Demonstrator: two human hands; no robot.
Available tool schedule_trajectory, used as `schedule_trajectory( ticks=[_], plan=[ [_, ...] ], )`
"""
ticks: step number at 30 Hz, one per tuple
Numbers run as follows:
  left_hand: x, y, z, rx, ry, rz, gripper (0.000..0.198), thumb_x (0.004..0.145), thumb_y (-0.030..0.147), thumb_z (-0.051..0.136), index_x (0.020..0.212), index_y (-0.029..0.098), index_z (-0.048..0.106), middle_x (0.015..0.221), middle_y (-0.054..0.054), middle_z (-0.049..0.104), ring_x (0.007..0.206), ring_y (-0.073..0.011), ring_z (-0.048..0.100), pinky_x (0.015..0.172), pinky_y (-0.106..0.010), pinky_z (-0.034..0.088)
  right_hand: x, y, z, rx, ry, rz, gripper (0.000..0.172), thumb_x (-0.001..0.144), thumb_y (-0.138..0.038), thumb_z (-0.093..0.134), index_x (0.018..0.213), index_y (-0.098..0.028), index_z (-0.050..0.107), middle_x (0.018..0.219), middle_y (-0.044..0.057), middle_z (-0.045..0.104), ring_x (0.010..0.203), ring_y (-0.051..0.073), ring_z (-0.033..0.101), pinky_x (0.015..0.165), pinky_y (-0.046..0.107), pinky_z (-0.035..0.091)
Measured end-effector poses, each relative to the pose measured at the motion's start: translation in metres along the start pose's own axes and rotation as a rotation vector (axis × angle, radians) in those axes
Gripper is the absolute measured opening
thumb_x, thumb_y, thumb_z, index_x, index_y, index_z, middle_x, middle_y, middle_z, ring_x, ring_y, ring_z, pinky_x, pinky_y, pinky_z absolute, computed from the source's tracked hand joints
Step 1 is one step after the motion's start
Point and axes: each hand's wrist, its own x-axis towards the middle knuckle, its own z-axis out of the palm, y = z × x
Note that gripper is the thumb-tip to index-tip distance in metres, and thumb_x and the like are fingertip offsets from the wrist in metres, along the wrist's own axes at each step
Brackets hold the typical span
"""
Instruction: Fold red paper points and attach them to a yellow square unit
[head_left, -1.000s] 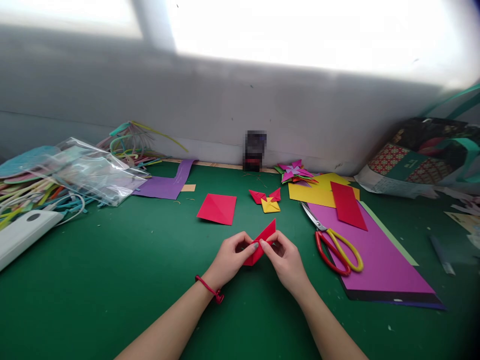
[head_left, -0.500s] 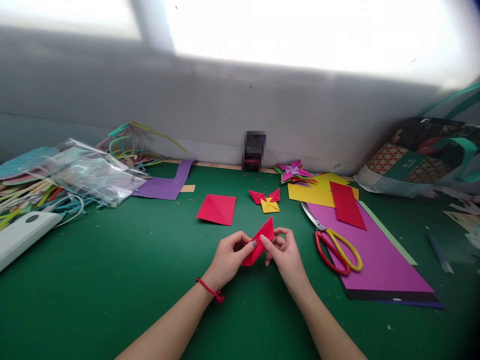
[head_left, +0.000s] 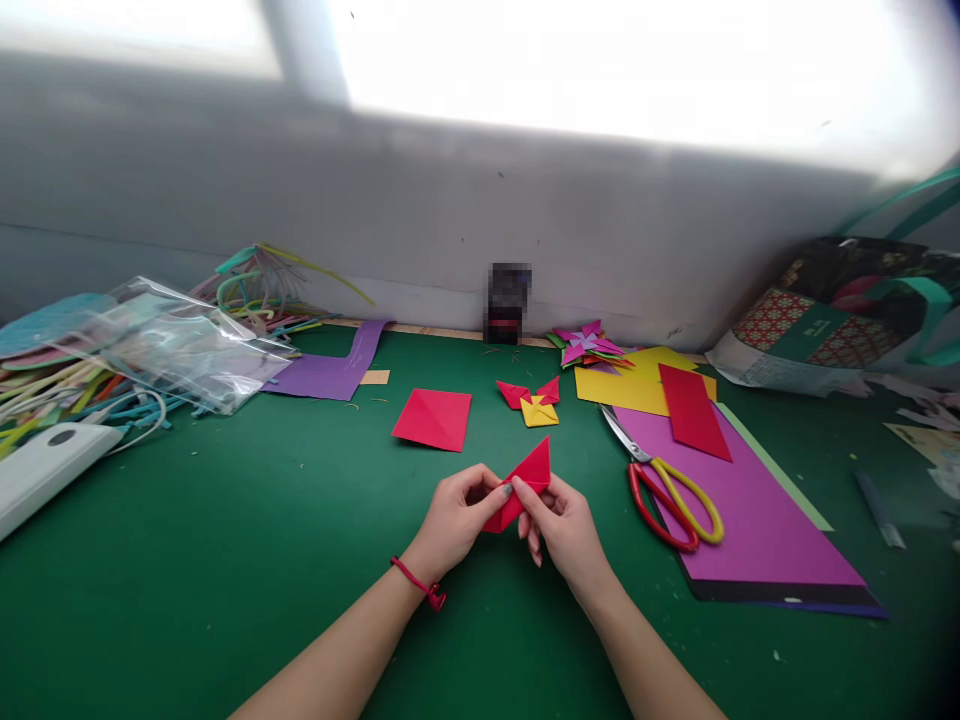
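Observation:
A folded piece of red paper (head_left: pixel 532 470) is held between both hands above the green table (head_left: pixel 315 530), one pointed corner sticking up. My left hand (head_left: pixel 459 510) pinches its left side between thumb and fingers. On its right, my right hand (head_left: pixel 559 520) presses the paper with the thumb, other fingers curled behind and below. A creased red square (head_left: pixel 435 419) lies flat beyond my left hand. Just past the held paper sits a small folded piece (head_left: pixel 540 410), yellow with two red points.
Red-and-yellow scissors (head_left: pixel 664 490) lie on purple sheets (head_left: pixel 772 530) at the right, beside a red strip (head_left: pixel 694 410) and yellow paper (head_left: pixel 622 385). Folded stars (head_left: pixel 589 345) are behind. At left are a plastic bag (head_left: pixel 217 350), a white device (head_left: pixel 52 470) and purple paper (head_left: pixel 322 374).
My right thumb has slid left and down along the red paper toward my left thumb, and the right fingers have shifted down. The left hand has barely moved.

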Motion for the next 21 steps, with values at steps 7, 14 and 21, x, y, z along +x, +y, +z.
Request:
schedule_trajectory(
  ticks=[7, 14, 21],
  plan=[
    [0.0, 0.0, -0.0015, -0.014, -0.004, -0.016, 0.025, 0.074, 0.038, 0.053, 0.066, 0.014, 0.052, 0.059, 0.002, 0.05, 0.054, -0.0087, 0.042, 0.05, -0.02, 0.034, 0.0001, 0.0007, 0.0021, 0.01, 0.008, -0.02, 0.025, 0.075, -0.042, 0.054, 0.075, -0.017, 0.053, 0.043, -0.006, 0.048, 0.028, 0.007, 0.039, 0.024, 0.018, 0.036],
    [0.0017, -0.0028, -0.0035, -0.044, 0.021, -0.034, 0.024, 0.073, 0.037, 0.054, 0.065, 0.014, 0.051, 0.058, 0.002, 0.048, 0.053, -0.0089, 0.042, 0.049, -0.019, 0.034, -0.0009, -0.0016, -0.0018, -0.14, -0.01, -0.057, 0.033, 0.079, -0.047, 0.045, 0.063, -0.018, 0.05, 0.045, -0.003, 0.049, 0.033, 0.009, 0.043, 0.032, 0.021, 0.035],
    [0.001, -0.0023, -0.0031, -0.05, -0.002, -0.033, 0.024, 0.072, 0.036, 0.056, 0.063, 0.014, 0.052, 0.058, 0.003, 0.048, 0.053, -0.0083, 0.041, 0.05, -0.019, 0.033, -0.0035, -0.0021, -0.0069, -0.349, 0.017, -0.116, 0.04, 0.081, -0.043, 0.044, 0.05, -0.018, 0.046, 0.041, -0.005, 0.039, 0.038, 0.009, 0.035, 0.041, 0.022, 0.029]
  ],
)
